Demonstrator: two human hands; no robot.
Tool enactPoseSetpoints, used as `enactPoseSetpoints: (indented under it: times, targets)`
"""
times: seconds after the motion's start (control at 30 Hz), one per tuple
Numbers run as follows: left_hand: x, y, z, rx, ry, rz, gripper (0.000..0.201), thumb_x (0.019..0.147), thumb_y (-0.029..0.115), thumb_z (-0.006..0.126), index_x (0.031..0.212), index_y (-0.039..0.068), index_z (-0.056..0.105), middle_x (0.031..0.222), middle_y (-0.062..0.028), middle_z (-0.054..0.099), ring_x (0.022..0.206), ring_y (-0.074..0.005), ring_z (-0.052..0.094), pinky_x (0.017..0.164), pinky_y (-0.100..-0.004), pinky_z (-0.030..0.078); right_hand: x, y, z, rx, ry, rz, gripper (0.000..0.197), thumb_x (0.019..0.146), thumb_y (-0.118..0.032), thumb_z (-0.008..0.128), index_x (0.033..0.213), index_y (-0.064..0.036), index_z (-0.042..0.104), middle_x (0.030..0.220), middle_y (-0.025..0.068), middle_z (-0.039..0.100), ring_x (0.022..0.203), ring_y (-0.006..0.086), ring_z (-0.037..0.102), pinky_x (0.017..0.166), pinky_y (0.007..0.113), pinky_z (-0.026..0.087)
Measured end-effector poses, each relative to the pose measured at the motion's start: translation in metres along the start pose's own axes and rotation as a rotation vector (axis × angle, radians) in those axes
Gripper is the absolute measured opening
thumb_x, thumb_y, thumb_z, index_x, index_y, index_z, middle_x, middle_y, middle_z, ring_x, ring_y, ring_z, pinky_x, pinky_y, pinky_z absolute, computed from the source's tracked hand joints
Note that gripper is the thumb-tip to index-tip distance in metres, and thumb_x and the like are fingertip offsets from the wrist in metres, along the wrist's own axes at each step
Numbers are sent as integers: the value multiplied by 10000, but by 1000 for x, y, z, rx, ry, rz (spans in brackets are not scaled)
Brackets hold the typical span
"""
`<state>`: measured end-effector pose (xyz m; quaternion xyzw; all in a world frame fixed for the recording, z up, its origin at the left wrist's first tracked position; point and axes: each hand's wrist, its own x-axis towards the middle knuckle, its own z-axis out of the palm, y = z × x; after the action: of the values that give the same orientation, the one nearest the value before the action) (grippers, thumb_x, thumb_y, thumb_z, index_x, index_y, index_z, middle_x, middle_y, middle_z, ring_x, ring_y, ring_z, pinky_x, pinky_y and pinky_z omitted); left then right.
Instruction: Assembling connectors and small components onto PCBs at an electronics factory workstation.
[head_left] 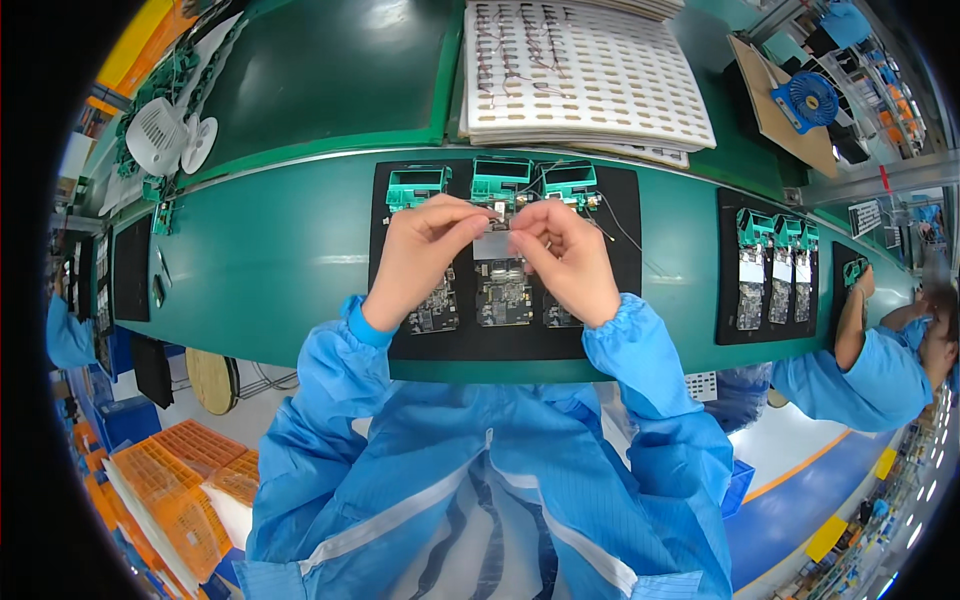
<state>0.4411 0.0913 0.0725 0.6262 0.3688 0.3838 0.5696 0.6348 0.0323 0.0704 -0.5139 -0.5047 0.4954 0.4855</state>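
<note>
My left hand (pixel 428 252) is closed in a pinch, thumb against forefinger, above the middle circuit board (pixel 505 295). My right hand (pixel 568 258) pinches just right of it, fingers curled, a small gap between the two hands. Whatever sits between the fingertips is too small to make out. The middle board joins a green plastic housing (pixel 502 176) at its far end. Partly behind my hands lie a left board (pixel 436 310) and a right board (pixel 562 314), with a left green housing (pixel 417 184) and a right green housing (pixel 568 180). Thin grey cable (pixel 622 232) loops out to the right.
A black mat (pixel 612 335) lies under the boards on the green bench (pixel 270 260). Beyond stand white foam trays (pixel 600 75) holding small wired parts. At right, another mat (pixel 730 290) carries three similar units; a co-worker's arm (pixel 853 320) is beyond. A white fan (pixel 157 137) stands far left.
</note>
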Motion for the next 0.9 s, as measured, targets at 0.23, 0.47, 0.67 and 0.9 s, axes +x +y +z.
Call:
enactPoseSetpoints:
  times: [0.23,0.47,0.67,0.9]
  targets:
    - [23,-5,-18,268,26,96,161,899,34,683,1049,-1,729,886,-67,666,782,-121,626,680,-254,493,17,4,26,-333,4,-156,105,944,-26,617,1039,-4,655,842,62,699,734,106,673,622,244,542]
    - [35,-13,-11,545,117,417,113,847,-8,665,956,-8,695,841,-131,615,735,-298,627,656,-360,509,27,7,36,-237,39,-19,120,953,-33,611,1049,30,650,866,86,705,764,136,693,651,258,555]
    - [37,-18,-14,643,75,552,106,835,-20,658,939,-6,652,895,-123,591,809,-316,624,680,-391,513,25,7,39,-239,64,0,124,947,-21,618,1038,57,648,878,112,708,788,164,718,683,273,571]
    - [39,-19,-13,711,48,526,133,819,-24,664,948,0,643,903,-121,581,851,-314,620,708,-394,518,28,10,35,-279,47,4,129,950,-26,617,1041,54,657,886,117,715,793,164,721,691,273,572]
